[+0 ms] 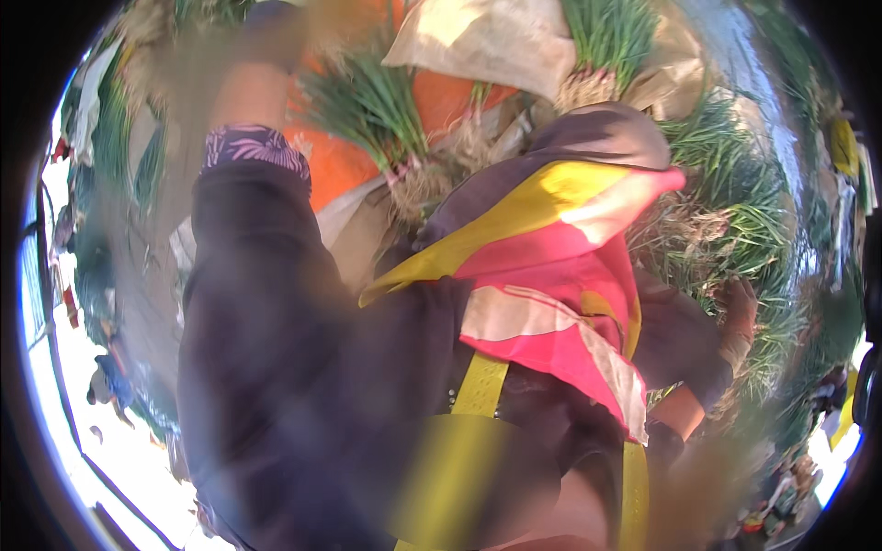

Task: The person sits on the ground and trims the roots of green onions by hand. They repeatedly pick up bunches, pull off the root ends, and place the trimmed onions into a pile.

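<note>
My left hand [272, 34], in what looks like a dark glove, reaches to the top left. It is blurred, and I cannot make out what is in it. Closest to it lies a bunch of green onions [379, 110], its pale roots towards my lap, partly on an orange sheet [337, 162]. Away to the right, my gloved right hand [741, 313] touches a heap of loose green onions [723, 213]. Its fingers are partly hidden among the leaves. Another onion bunch [610, 45] stands farther off, roots towards me.
A beige sack [486, 45] lies between the bunches. My bent knee [606, 134] and a pink and yellow cloth [551, 234] cover the middle. Yellow straps [482, 386] run down my front. More greens [114, 138] lie at the far left.
</note>
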The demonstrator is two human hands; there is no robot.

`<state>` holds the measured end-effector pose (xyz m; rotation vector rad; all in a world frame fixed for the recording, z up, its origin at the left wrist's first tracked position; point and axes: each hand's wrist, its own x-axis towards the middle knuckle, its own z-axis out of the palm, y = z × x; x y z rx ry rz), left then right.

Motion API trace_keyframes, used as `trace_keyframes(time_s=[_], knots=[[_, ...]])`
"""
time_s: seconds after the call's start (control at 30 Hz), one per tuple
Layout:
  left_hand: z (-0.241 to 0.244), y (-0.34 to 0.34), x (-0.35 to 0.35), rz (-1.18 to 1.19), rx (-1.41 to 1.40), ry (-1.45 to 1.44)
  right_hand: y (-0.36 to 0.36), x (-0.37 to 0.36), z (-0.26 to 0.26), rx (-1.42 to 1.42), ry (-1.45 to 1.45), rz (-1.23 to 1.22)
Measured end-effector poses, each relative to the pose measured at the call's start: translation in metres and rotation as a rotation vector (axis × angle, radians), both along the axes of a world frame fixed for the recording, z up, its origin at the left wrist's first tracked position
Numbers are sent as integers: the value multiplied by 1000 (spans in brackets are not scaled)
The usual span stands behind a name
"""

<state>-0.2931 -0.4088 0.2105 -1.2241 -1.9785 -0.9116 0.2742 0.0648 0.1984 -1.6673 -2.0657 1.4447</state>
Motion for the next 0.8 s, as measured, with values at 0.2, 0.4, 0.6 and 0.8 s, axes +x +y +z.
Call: trace_keyframes(time_s=[0.2, 0.4, 0.6, 0.8], knots=[[25, -53, 49, 333, -275, -152, 24, 7, -11, -27, -183, 96], [-78, -155, 87, 680, -630, -352, 22, -8, -11, -82, -347, 149], [-325, -204, 225, 281, -259, -1070, 34, -15, -14, -169, -376, 63], [-317, -169, 242, 254, 278, -2278, 38, -21, -15, -190, -449, 106]])
